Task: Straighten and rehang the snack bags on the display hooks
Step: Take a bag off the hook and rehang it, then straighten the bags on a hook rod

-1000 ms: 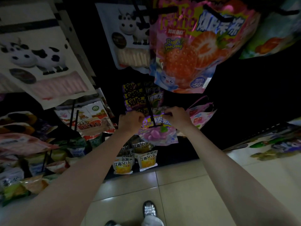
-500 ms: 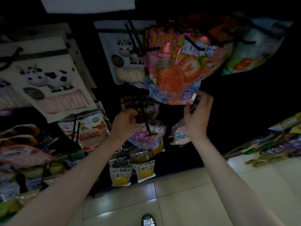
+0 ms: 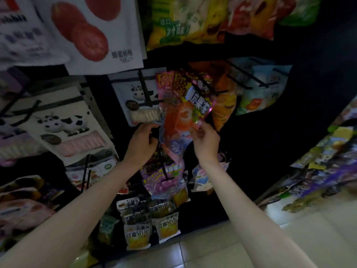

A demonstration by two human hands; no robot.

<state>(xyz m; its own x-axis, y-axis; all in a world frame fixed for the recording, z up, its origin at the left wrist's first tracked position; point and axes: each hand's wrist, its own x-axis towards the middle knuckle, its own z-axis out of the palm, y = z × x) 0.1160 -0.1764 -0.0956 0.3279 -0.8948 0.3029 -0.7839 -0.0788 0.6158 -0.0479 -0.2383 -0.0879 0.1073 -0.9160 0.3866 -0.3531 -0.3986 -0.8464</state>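
A pink strawberry snack bag [image 3: 179,111] hangs from a black display hook [image 3: 210,88] at the middle of the rack, with more bags behind it. My right hand [image 3: 205,141] pinches this bag's lower right edge. My left hand [image 3: 143,141] is curled at the bag's lower left edge, gripping it beside a black hook rod. Below them a purple grape snack bag [image 3: 164,180] hangs on a lower hook [image 3: 163,165].
White cow-print bags [image 3: 63,124] hang at left, a white bag with red fruit [image 3: 96,35] above, orange and pale bags [image 3: 258,93] on hooks at right. Yellow-white pouches [image 3: 150,229] sit low. Another shelf [image 3: 324,167] runs at right; tiled floor [image 3: 231,254] lies below.
Both hands have left the purple grape bag and risen to the strawberry bag. My view has tilted upward, showing higher rows of bags.
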